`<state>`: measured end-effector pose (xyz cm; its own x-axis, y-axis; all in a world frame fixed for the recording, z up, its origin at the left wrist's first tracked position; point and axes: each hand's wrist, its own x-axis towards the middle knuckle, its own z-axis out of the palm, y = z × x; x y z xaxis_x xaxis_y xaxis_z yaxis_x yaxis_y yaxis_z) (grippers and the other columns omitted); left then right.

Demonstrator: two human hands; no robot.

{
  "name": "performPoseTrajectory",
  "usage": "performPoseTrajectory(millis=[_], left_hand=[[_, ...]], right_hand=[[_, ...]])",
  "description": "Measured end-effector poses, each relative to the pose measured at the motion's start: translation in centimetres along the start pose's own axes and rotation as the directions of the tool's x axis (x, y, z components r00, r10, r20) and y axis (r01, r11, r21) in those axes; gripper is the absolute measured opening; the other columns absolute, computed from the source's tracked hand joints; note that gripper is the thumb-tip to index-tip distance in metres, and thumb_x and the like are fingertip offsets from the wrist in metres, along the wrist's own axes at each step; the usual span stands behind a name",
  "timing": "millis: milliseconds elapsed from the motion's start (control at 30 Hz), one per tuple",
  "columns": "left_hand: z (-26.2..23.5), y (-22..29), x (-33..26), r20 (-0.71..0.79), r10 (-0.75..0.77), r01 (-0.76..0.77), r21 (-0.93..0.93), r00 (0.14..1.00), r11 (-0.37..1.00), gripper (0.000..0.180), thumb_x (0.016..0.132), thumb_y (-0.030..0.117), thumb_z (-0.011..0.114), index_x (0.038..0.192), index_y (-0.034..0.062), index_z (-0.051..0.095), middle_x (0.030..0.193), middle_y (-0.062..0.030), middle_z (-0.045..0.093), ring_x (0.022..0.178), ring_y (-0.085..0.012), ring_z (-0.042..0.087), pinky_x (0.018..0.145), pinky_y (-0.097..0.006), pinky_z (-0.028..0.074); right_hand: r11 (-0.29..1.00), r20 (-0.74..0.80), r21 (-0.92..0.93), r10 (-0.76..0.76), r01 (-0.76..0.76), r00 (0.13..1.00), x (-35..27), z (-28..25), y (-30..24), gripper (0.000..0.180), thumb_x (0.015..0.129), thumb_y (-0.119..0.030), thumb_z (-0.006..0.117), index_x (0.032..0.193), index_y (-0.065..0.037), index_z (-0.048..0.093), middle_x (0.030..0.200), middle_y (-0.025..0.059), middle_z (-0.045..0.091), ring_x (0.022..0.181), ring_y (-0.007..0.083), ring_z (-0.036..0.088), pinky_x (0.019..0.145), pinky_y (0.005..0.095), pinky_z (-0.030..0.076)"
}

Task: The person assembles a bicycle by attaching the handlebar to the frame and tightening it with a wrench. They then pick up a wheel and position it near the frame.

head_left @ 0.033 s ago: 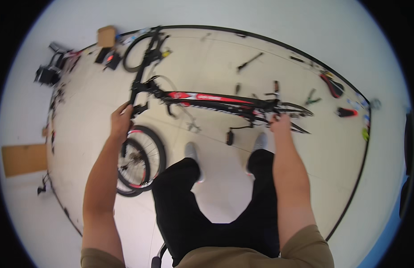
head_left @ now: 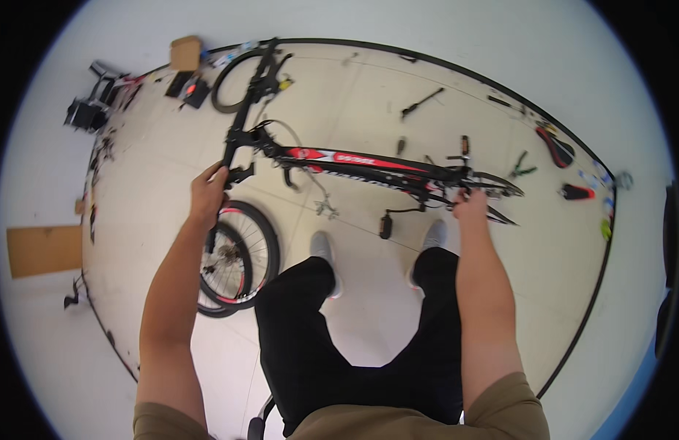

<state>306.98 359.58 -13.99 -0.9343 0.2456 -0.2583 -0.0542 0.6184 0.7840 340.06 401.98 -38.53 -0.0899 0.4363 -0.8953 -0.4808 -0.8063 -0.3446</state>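
A black bicycle frame [head_left: 383, 163] with red and white markings stretches across in front of me, without wheels in it. Its handlebar [head_left: 244, 110] runs along the left end, and my left hand [head_left: 207, 196] is closed round the near part of that bar, by the brake lever [head_left: 241, 174]. At the right end, my right hand [head_left: 471, 205] is closed on the rear part of the frame, close to the crank; the exact tube is hidden by the fingers. A pedal [head_left: 385, 226] hangs from the crank arm on the near side.
Two bicycle wheels [head_left: 260, 253] lie overlapping at the left, below my left hand. Farther off are a tyre [head_left: 226, 86], an open cardboard box [head_left: 185, 53], a saddle [head_left: 555, 149] and green-handled pliers [head_left: 523, 165]. My feet [head_left: 322, 247] stand just this side of the frame.
The whole view has shifted slightly, so the frame, my hands and the floor items appear a little farther right. Both hands keep their hold on the bicycle.
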Motion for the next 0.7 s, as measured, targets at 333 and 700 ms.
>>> performPoseTrajectory(millis=[333,700], left_hand=[[-0.3,0.1,0.0,-0.073,-0.042,0.040,-0.027,0.996,0.999,0.038,0.097,0.021,0.058,0.132,0.0064,0.059,0.075,-0.0026,0.061,0.048,-0.0065,0.047,0.042,-0.022,0.040],[-2.5,-3.3,6.0,-0.168,0.251,-0.157,0.435,0.953,0.887,0.037,0.095,0.032,0.057,0.128,0.0169,0.063,0.088,-0.0097,0.070,0.082,-0.0232,0.066,0.075,-0.035,0.050]], right_hand=[[0.982,0.129,-0.187,0.042,-0.017,0.991,1.4,2.4,1.6,0.018,0.093,-0.016,0.043,0.081,-0.010,0.053,0.064,0.0023,0.047,0.048,0.0118,0.038,0.041,0.0237,0.028],[0.977,0.127,-0.213,0.059,-0.031,0.990,0.8,0.8,5.4,0.018,0.095,-0.018,0.045,0.081,-0.008,0.052,0.066,0.0028,0.048,0.051,0.0113,0.037,0.045,0.0256,0.029]])
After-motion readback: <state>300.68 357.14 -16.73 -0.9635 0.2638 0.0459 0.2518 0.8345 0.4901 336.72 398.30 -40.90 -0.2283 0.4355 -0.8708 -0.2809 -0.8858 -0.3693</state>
